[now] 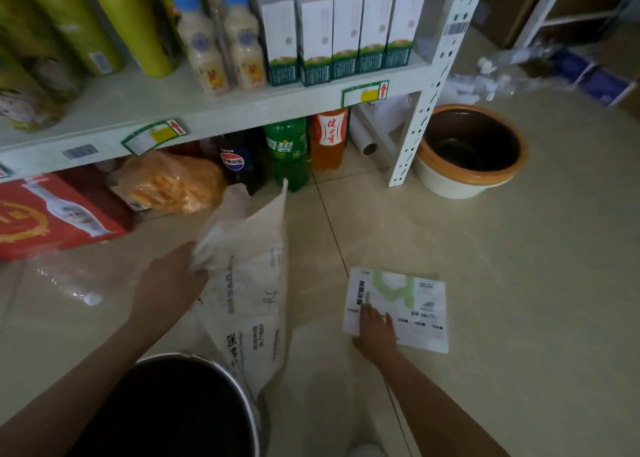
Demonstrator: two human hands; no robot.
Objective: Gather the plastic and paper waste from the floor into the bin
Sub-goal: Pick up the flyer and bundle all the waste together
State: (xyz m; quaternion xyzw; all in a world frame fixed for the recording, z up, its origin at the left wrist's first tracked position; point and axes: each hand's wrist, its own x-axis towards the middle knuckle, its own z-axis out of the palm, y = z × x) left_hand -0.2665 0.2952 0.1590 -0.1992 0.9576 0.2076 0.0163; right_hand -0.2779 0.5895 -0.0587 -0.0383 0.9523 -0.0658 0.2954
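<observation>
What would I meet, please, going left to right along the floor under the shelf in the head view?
Red box → orange bag → dark cola bottle → green soda bottle → orange bottle → paper roll → orange-rimmed pot.

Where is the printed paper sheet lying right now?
The printed paper sheet lies flat on the tiled floor, lower right of the head view, under the right hand.

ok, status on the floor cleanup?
Left hand gripping white plastic bag, bag hanging beside bin. Right hand flat on paper sheet, not lifted. Nothing in the way.
</observation>
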